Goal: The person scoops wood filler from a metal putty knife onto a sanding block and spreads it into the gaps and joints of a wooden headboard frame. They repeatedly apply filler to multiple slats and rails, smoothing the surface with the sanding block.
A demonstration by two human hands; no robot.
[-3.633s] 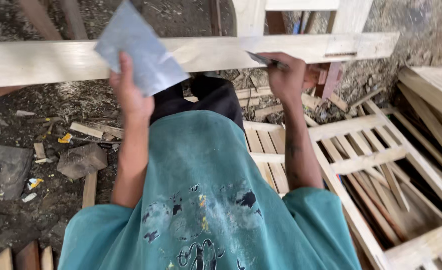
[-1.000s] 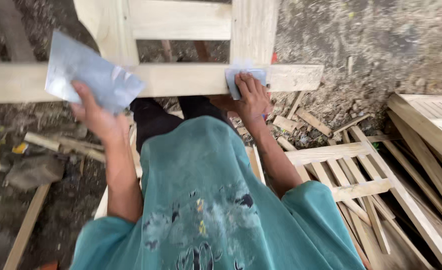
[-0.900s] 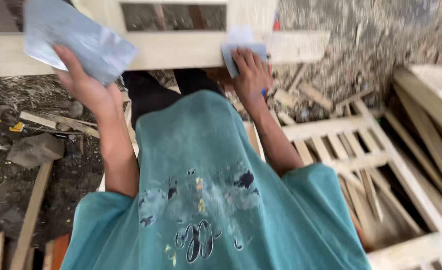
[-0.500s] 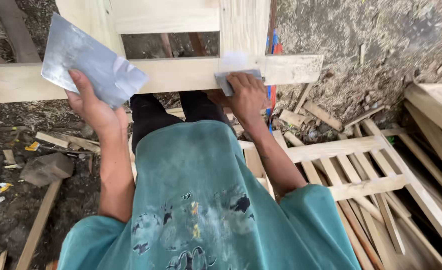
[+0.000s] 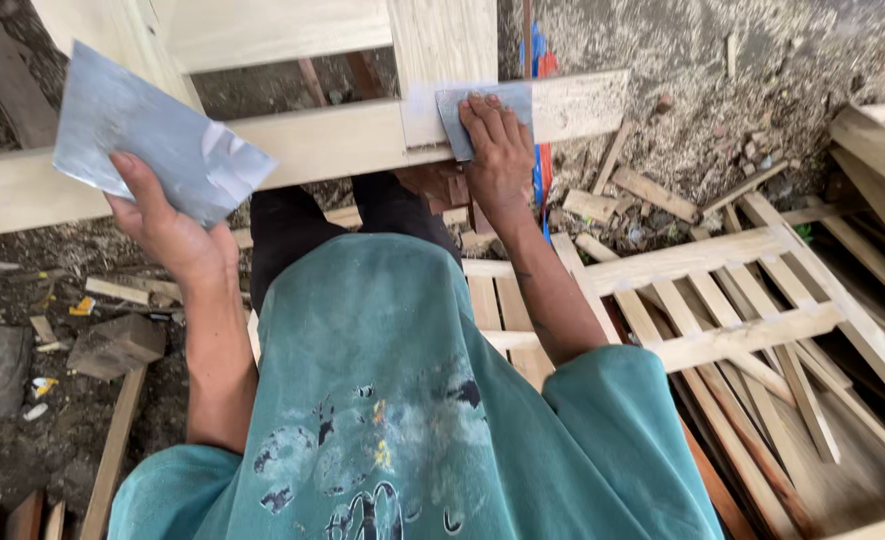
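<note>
Scrap: grey block (image 5: 114, 345) and small offcuts lie on dark ground at the lower left of the frame, beside a thin lath (image 5: 114, 455) running toward the bottom edge.
Sheet: large grey sheet (image 5: 157, 150), creased, sits in the upper left, its lower edge pinched, the rest standing free in front of the rail.
Left hand: left hand (image 5: 167, 225) is closed on the sheet's lower edge, thumb in front, fingers behind; forearm runs down to the teal sleeve.
Rail: pale wooden rail (image 5: 312, 145) crosses the upper frame from the left edge to right of centre, level, with a whitish smear where it meets the post.
Post: upright post (image 5: 442, 40) rises from the rail at top centre; a second upright stands further left.
Shirt: teal shirt (image 5: 412, 400) with paint marks fills the lower centre; dark trousers show just above it, under the rail.
Pad: small grey pad (image 5: 462, 115) lies flat on the rail's face just below the post, upper centre.
Right hand: right hand (image 5: 497, 150) presses flat on the pad, fingers straight and pointing up, palm over its lower part; not curled round anything.
Cord: blue and red cord (image 5: 539, 120) hangs just right of that hand.
Frame: slatted wooden frame (image 5: 742, 290) lies flat on the ground at right, more pale boards at the far right edge.
</note>
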